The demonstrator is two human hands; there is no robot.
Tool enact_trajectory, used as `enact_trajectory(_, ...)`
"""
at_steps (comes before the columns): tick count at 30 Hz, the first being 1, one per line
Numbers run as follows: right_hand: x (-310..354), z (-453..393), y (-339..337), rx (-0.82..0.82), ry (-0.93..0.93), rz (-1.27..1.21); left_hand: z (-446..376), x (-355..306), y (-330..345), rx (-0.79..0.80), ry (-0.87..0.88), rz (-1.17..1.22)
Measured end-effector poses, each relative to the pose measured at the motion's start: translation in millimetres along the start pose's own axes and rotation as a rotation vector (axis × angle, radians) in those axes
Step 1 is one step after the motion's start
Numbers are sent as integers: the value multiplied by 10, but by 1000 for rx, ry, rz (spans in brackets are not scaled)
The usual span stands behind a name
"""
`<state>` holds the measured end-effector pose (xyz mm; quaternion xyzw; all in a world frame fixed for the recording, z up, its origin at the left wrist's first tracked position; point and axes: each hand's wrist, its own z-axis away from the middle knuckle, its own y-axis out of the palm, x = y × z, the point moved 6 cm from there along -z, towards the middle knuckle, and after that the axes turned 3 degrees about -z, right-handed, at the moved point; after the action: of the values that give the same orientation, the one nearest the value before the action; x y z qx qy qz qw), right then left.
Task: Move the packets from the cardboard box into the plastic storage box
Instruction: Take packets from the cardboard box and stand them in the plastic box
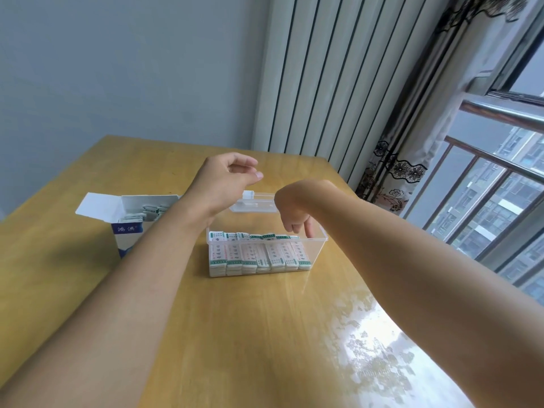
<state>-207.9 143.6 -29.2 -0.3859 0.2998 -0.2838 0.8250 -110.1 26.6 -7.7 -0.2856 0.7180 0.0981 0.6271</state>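
A clear plastic storage box (pixel 316 251) stands mid-table with its lid (pixel 254 205) tipped open at the back. A row of several white-and-green packets (pixel 259 256) stands on edge inside it. My right hand (pixel 294 220) reaches down into the right end of the box, fingers pointing down beside the last packet; whether it holds anything is hidden. My left hand (pixel 226 179) hovers above the box's back left corner, fingers loosely curled and holding nothing. The open white-and-blue cardboard box (pixel 131 228) stands to the left, with more packets (pixel 153 212) visible inside.
The wooden table (pixel 235 334) has a glossy patch of window glare at the front right. A white radiator (pixel 323 78) and a patterned curtain (pixel 412 160) stand behind the table's far right corner, next to the window.
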Motion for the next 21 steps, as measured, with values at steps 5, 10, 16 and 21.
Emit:
enact_trajectory(5,36,140,-338,-154,-23,-72,90,-204,-212,-88,54,31)
enact_trajectory(10,319,555,-755,-527,-165,-255,288,-364,-663,-214,131,24)
enact_trajectory(16,935,790,-829,-737,-473,-581,426,-33,-1433,-235,14,-252)
enact_trajectory(21,1454,586,-723,-702,-579,-603,398,153,-1781,-197,-122,-239)
